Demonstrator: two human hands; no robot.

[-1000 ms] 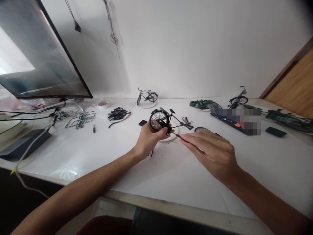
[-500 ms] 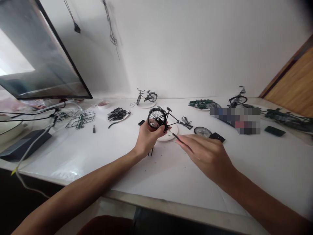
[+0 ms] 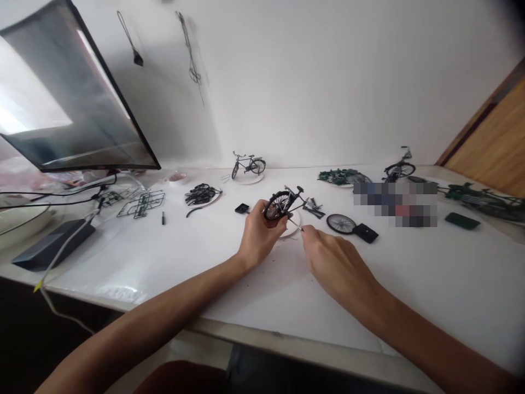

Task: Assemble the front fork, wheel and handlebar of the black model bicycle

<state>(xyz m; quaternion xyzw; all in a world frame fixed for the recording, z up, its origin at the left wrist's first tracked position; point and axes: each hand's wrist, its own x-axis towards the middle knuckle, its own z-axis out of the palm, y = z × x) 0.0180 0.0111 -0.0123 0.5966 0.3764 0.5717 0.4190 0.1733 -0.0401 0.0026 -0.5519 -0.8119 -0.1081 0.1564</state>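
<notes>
My left hand is closed around a small black model bicycle, gripping it at the rear wheel and holding it above a little white dish. My right hand is closed on a thin screwdriver, whose tip points at the underside of the bicycle frame. A loose spoked wheel lies on the white table just right of my hands, beside a small black block.
A finished model bicycle stands at the back, another at the back right. Black parts fill a plate; green parts and green sprues lie about. A monitor leans at the left. A dark phone lies right.
The bicycle has turned in my left hand, so the wheel now shows more edge-on. My right hand has drawn nearer to it. The view has shifted slightly.
</notes>
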